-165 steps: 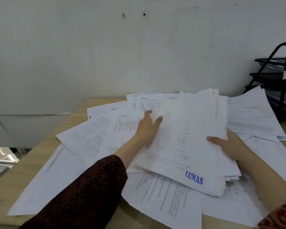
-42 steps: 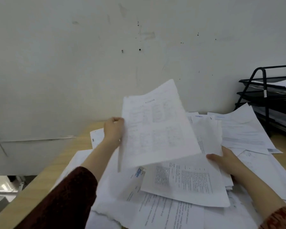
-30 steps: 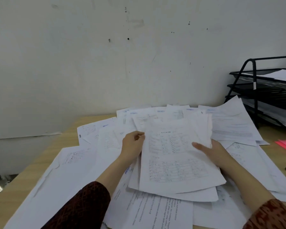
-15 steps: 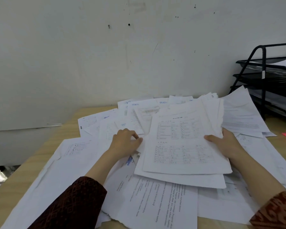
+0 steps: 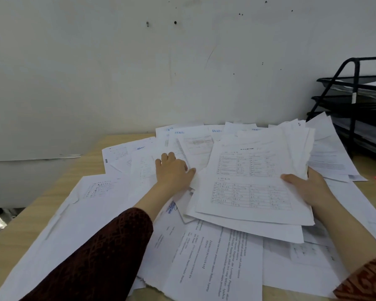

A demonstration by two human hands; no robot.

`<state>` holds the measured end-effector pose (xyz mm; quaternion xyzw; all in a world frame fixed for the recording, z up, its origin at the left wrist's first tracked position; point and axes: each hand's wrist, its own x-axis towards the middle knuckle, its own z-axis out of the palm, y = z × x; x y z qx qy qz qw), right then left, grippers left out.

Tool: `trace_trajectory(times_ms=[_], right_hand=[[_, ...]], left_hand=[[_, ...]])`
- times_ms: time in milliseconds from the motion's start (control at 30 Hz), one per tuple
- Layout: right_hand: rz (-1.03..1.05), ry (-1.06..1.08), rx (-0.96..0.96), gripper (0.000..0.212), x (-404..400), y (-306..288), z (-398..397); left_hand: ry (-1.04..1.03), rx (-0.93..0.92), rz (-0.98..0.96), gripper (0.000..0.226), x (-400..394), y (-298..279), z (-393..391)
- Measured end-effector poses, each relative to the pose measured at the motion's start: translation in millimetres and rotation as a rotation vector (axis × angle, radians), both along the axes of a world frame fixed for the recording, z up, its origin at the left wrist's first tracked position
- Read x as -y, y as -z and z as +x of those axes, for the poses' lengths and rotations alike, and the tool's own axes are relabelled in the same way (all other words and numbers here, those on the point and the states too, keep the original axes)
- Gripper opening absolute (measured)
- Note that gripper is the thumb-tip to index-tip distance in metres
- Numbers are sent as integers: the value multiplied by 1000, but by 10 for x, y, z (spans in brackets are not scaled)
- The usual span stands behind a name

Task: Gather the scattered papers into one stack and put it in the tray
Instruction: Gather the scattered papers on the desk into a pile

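Your desk (image 5: 52,192) stands against the wall (image 5: 117,72), and the scattered papers (image 5: 91,224) lie across most of it from its left part to its right edge. The stack (image 5: 252,187) lies on those sheets right of centre, with your right hand (image 5: 308,190) at its right edge and your left hand (image 5: 172,172) on the sheets just left of it. The tray rack (image 5: 356,109) stands at the far right, behind the papers and near the wall.

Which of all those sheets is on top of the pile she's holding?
The sheet with two printed tables, under the right hand's thumb. The other sheets lie flat on the desk or beneath it.
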<state>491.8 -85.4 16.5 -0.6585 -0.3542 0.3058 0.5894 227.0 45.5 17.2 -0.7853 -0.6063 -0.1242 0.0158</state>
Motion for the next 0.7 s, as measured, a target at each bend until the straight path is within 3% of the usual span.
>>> trace_trajectory(times_ms=[100,200,300,467,700], right_hand=[[0,2,-10,35,-5,-3,-8],[-2,4,-15,35,-6,-5,-4],[-5,-13,-21,35,-4,4,-21],[-20,-38,-35,26,-6,-11,-44],[-76,-66,1,22,-8,4,-76]], left_hand=[[-92,68,-129,48,-152,-30,165],[-133,359,-264,34,-174,-28,257],[-128,542,-208,32,-150,-7,244],[-118,958,-100,2,-165,-163,-74],[-202,1374,39,31,-45,-137,-657]])
